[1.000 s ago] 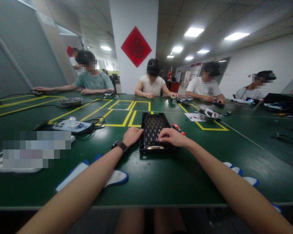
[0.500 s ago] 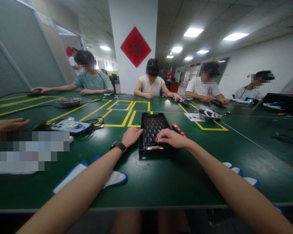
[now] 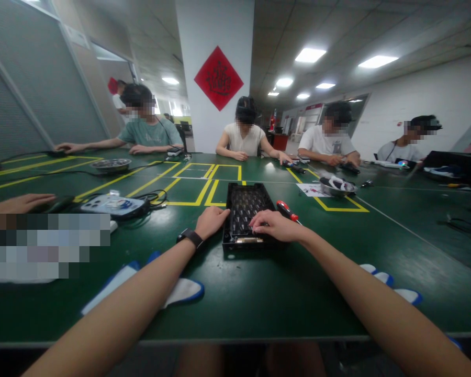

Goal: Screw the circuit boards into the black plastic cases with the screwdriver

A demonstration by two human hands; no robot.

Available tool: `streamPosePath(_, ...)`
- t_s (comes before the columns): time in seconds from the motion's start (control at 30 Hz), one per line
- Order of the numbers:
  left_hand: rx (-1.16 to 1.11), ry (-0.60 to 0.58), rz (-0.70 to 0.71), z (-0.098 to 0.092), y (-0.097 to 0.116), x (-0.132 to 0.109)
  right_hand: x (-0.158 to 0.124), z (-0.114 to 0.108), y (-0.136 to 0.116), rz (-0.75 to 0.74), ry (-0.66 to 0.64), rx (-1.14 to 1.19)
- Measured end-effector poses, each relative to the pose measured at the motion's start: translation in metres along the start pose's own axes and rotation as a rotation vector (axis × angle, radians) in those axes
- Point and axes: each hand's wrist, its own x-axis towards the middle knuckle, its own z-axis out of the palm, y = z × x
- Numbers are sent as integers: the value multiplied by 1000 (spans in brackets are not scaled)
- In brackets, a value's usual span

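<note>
A black open case point(image 3: 245, 209) with rows of small shiny parts inside lies on the green table. My left hand point(image 3: 212, 222) is closed on the case's left edge, the fingertips at its side wall. Over the right part of the case, my right hand point(image 3: 272, 225) has its fingers bent and pinched together near the lower inside; whatever they hold is too small to make out. Along the near end of the case runs a pale metallic piece point(image 3: 249, 240). A red and black screwdriver point(image 3: 286, 210) rests just right of the case, beyond my right hand.
White and blue gloves point(image 3: 184, 291) lie under my left forearm, others point(image 3: 408, 296) by my right. A device with cables point(image 3: 115, 204) and a metal bowl point(image 3: 110, 165) are left, another bowl point(image 3: 337, 185) right. Several people sit across; a person's hand point(image 3: 31, 201) is at left.
My right hand has shifted very slightly left over the case. My left hand stays at the case's edge. The neighbour's hand at the left has moved slightly right.
</note>
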Motion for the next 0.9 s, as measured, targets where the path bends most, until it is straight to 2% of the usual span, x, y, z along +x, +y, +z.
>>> streamPosePath(0.23, 10, -2, 1, 0, -1, 1, 0, 1, -2, 15, 17, -20)
streamPosePath(0.47, 1, -12, 0, -1, 0, 0, -1, 2, -5, 92, 20, -13)
streamPosePath(0.57, -3, -17, -2, -2, 0, 0, 0, 2, -2, 74, 36, 18)
streamPosePath(0.67, -1, -19, -15, -2, 1, 0, 2, -3, 1, 60, 147, 52)
streamPosePath(0.77, 1, -15, -24, -1, 0, 0, 0, -12, -1, 120, 295, -35)
streamPosePath(0.83, 0, 7, -32, 1, -2, 1, -4, -17, 0, 263, 411, -207)
streamPosePath(0.9, -25, 49, -43, 2, -4, 3, -9, -20, 5, 485, 525, -408)
